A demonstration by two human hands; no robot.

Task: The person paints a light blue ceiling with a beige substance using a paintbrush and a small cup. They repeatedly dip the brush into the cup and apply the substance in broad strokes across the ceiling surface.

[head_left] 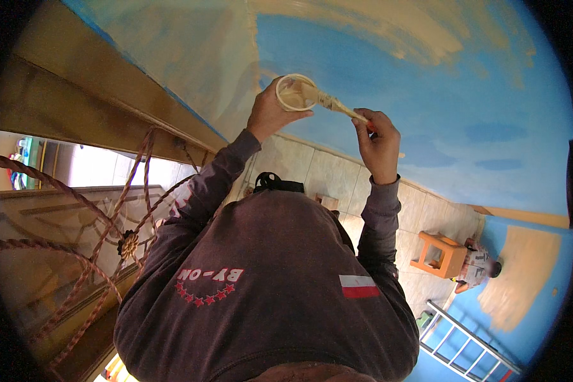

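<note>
Head view: the left hand [267, 116] curls around 1 cup [285, 105] with tan paint [294, 94]; the right hand [379, 141] pinches 1 brush [329, 102] by its handle, bristles at the cup's mouth. Loading or wiping the brush seems underway; the next move likely calls for a drip-free lift.

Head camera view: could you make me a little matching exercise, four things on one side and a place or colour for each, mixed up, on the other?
Things
1. Cup
2. Paintbrush
3. Stool
4. Ladder

Place or colour
A. Orange-brown
B. Held in the person's right hand
C. Silvery, at the lower right of the picture
D. Held in the person's left hand

Right pairs: 1-D, 2-B, 3-A, 4-C
</note>
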